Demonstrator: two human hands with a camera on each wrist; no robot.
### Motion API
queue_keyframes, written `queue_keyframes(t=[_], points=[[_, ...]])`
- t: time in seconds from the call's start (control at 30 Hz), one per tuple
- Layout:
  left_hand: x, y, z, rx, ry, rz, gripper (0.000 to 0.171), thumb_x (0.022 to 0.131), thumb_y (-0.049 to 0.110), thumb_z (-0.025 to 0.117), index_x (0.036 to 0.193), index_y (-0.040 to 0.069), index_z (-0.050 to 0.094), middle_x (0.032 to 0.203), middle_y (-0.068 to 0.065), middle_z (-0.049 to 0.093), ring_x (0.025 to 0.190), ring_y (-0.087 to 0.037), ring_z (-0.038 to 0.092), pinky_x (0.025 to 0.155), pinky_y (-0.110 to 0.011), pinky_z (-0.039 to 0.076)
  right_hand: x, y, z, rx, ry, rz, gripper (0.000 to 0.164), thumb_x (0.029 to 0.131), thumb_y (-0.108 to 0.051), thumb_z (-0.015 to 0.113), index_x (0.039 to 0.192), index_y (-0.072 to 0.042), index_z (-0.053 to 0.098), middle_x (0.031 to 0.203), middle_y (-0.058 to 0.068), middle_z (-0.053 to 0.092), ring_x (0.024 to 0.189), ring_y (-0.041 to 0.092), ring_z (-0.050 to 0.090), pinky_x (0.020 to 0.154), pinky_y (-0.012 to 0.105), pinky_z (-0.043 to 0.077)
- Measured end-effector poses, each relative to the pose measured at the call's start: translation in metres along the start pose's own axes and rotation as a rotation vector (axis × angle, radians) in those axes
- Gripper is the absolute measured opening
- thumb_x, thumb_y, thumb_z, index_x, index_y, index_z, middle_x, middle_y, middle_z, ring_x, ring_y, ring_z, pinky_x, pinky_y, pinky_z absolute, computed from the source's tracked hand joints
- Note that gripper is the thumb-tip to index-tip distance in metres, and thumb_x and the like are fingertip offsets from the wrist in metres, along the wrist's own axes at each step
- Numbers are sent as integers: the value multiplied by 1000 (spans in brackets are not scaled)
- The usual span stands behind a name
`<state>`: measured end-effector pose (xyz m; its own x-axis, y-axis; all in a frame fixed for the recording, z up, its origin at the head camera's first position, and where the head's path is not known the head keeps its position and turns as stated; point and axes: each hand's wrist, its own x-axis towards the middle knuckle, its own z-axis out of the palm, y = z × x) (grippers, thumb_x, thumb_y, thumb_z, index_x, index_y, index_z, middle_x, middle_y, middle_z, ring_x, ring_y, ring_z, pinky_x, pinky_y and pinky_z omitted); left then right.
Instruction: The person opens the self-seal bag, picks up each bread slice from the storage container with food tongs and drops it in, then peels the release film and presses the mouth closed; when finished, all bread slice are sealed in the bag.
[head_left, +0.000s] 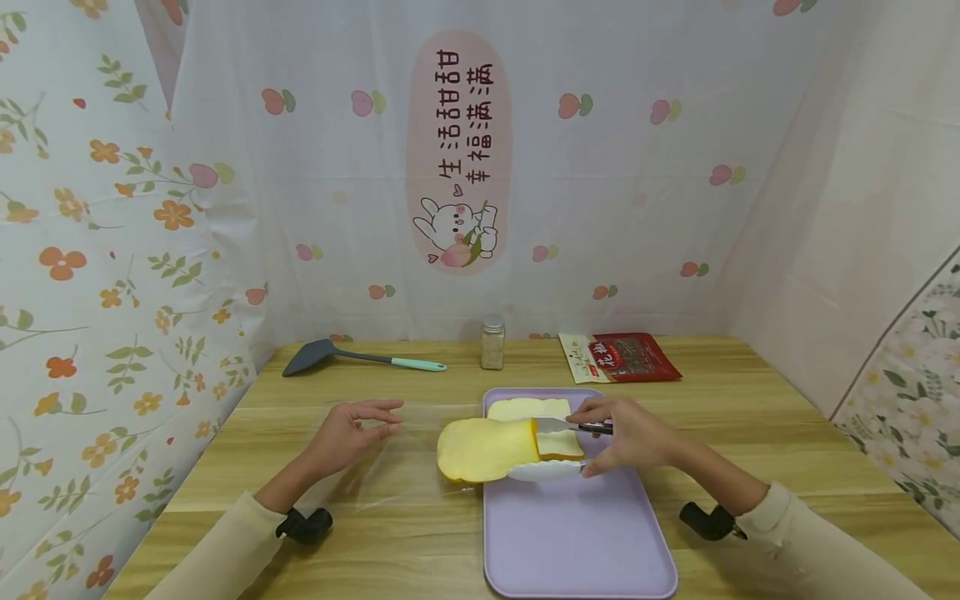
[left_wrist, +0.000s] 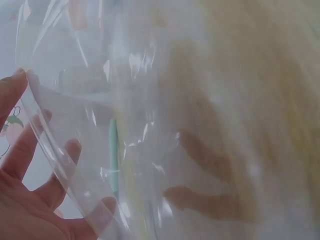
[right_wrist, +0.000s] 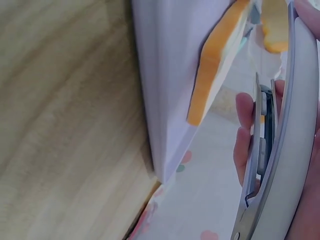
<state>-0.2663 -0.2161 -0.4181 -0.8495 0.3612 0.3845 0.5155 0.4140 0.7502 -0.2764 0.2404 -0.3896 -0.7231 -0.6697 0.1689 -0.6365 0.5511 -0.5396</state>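
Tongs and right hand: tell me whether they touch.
Touching. The right wrist view shows it: fingers of the right hand curl round one metal arm of the tongs.

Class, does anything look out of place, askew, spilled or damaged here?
I see nothing spilled or damaged. One oddity: a pale-yellow, orange-crusted bread slice juts past the left edge of the lavender rectangular tray, held in silver-and-white tongs.

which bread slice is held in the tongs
The left bread slice, gripped by the tongs in the right hand and jutting left beyond the tray; the other slice lies on it, partly covered.
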Motion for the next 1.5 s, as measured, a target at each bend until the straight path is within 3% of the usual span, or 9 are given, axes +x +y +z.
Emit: queue_keyframes(t=[0.27,0.57,0.67,0.97,1.23,1.5], points=[[0,1,-2,-6,4,-12,13,89,8,73,100,3,78,128,-13,66,122,-39,58,89,-69,44,1,-2,-6,-65,-9,40,74,67,-48,90,124,-6,70,116,-3,65,100,18,61,80,32,53],[-2,3,-2,-29,1,-11,16,91,12,72,101,1,78,129,-15,65,125,-40,56,88,-69,44,13,-14,5,-34,-6,24,75,67,-48,90,124,-5,70,114,-2,65,96,17,58,74,32,52],[-2,3,-2,-30,5,-9,16,91,12,72,101,1,78,129,-16,65,125,-40,56,86,-63,47,19,-18,10,-37,5,16,75,66,-48,90,123,-5,70,113,-2,66,94,15,57,70,28,49],[-3,5,0,-63,21,5,14,92,11,71,100,3,78,129,-17,64,122,-40,58,70,-28,52,35,-27,25,-45,14,14,75,64,-48,91,123,-6,71,111,-3,68,92,16,60,70,25,50],[-3,6,2,-80,40,16,12,91,9,72,99,5,79,127,-19,65,118,-42,59,61,-25,51,46,-37,38,-16,7,45,78,63,-46,92,125,-6,69,116,-4,66,99,12,60,78,31,53],[-2,5,2,-107,33,-20,13,92,11,71,100,5,79,128,-19,64,119,-43,58,41,-23,32,62,-45,47,-10,7,31,75,62,-41,94,123,-5,70,110,-6,67,92,13,59,72,25,48]])
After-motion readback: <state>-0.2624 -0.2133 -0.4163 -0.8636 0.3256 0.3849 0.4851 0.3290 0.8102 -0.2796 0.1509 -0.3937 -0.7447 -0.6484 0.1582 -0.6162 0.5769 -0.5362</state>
